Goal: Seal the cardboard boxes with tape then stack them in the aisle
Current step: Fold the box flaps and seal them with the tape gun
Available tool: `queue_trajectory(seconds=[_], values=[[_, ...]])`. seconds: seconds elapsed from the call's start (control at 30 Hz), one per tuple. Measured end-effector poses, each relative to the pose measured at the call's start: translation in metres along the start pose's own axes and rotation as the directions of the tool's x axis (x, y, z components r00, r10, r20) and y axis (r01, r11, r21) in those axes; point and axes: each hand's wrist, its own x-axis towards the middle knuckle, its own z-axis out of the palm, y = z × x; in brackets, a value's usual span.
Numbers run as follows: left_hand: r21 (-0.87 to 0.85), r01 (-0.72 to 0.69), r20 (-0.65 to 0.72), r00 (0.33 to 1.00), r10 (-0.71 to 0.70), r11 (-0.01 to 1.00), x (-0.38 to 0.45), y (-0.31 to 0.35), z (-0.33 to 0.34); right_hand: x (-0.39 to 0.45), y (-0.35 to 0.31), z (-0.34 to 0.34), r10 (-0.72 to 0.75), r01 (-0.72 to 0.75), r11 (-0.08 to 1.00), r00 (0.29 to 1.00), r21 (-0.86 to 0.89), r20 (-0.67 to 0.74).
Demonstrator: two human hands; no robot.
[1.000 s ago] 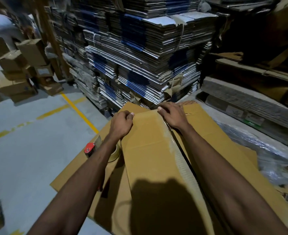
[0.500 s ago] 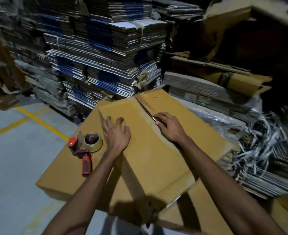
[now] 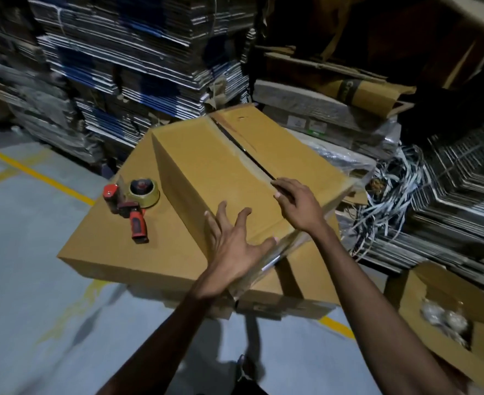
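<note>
Upper box [image 3: 223, 166]: we see it lying on a wider lower box [image 3: 115, 246]; its centre seam runs away from us and looks untaped.
Left hand [image 3: 235, 246]: fingers spread flat on the upper box's near corner.
Right hand [image 3: 297, 203]: fingers straight, pressing the near end of the seam.
Tape dispenser [image 3: 132, 203]: left of the upper box, handle towards us; we judge the left hand nearer.
Writing: small labels on bundles beyond the upper box, unreadable.

A grey concrete floor [image 3: 30, 280] with yellow lines carries a wide flat cardboard box [image 3: 115, 246]; on that sit a smaller cardboard box [image 3: 215, 166] and a red tape dispenser [image 3: 132, 203].
</note>
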Motion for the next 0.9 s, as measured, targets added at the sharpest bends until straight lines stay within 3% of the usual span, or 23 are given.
queue_trajectory(seconds=[0.07,0.17,0.3,0.5,0.57,0.67,0.77,0.9], values=[[0.046,-0.018,0.050,0.999,0.015,0.999,-0.010,-0.001,0.003,-0.017,-0.002,0.006,0.041,-0.032,0.997,0.991,0.067,-0.130],[0.149,-0.068,0.020,0.998,0.066,0.987,-0.016,-0.006,0.007,-0.039,-0.003,0.015,0.068,-0.034,0.992,0.958,0.123,-0.279],[0.247,-0.098,0.061,0.994,0.086,0.964,-0.019,-0.007,0.006,-0.053,0.003,0.018,0.051,-0.029,0.995,0.967,0.093,-0.248],[0.197,-0.175,0.145,0.978,0.148,0.965,0.005,-0.030,-0.024,-0.059,-0.010,0.016,0.054,-0.050,0.998,0.976,0.024,-0.209],[0.095,-0.193,0.153,0.972,0.178,0.976,0.023,-0.039,-0.042,-0.057,-0.013,0.013,0.042,-0.047,0.999,0.986,-0.026,-0.159],[-0.097,-0.166,0.010,0.986,0.168,0.981,0.036,-0.047,-0.056,-0.053,-0.015,0.005,-0.016,0.015,1.000,0.999,-0.025,-0.052],[-0.032,-0.138,-0.240,0.962,0.126,0.990,0.032,-0.049,-0.050,-0.052,-0.001,-0.006,-0.053,0.048,0.992,0.998,-0.121,-0.037],[-0.068,-0.018,-0.423,0.906,-0.013,0.998,0.023,-0.034,-0.034,-0.061,0.031,-0.020,0.040,-0.077,0.948,0.991,-0.309,-0.125]])
